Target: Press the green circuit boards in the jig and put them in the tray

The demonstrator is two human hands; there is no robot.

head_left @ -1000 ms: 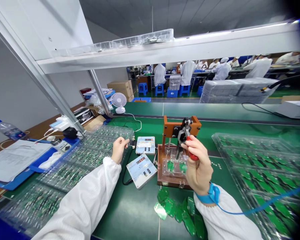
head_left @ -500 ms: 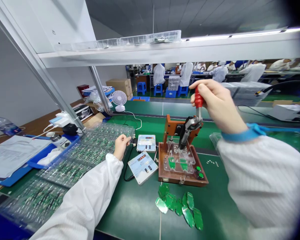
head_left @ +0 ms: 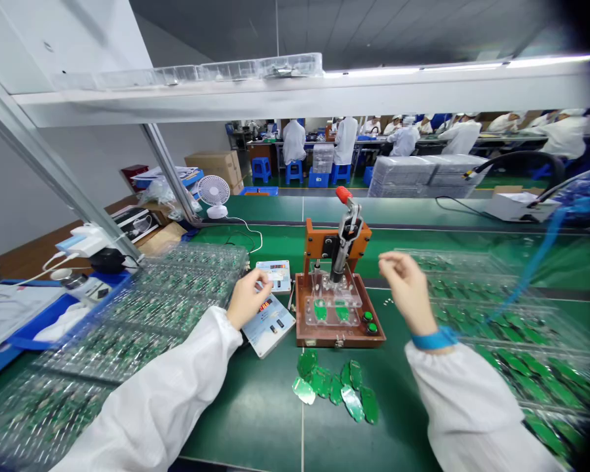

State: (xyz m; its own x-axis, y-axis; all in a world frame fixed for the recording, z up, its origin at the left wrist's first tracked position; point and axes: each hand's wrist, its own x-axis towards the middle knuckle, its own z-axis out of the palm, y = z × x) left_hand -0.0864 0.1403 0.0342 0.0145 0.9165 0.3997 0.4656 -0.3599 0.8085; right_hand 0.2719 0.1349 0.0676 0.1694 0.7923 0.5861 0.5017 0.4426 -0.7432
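A brown test jig stands mid-bench with its red-knobbed lever raised upright. Two small green boards lie under its clear press plate. My right hand hovers just right of the jig, off the lever, with loosely curled fingers holding nothing; a blue wrist strap circles that wrist. My left hand is curled over the near white meter box, fingertips pinched together; whether they hold anything is not visible. Several loose green boards lie on the mat in front of the jig.
Clear trays of circuit boards fill the left side, and trays of green boards fill the right. A second meter and a small white fan stand behind. People in white coats work at far benches.
My right hand swung the red lever up, let go of it and dropped to the right of the jig. My left hand moved from the tray edge to over the near meter.
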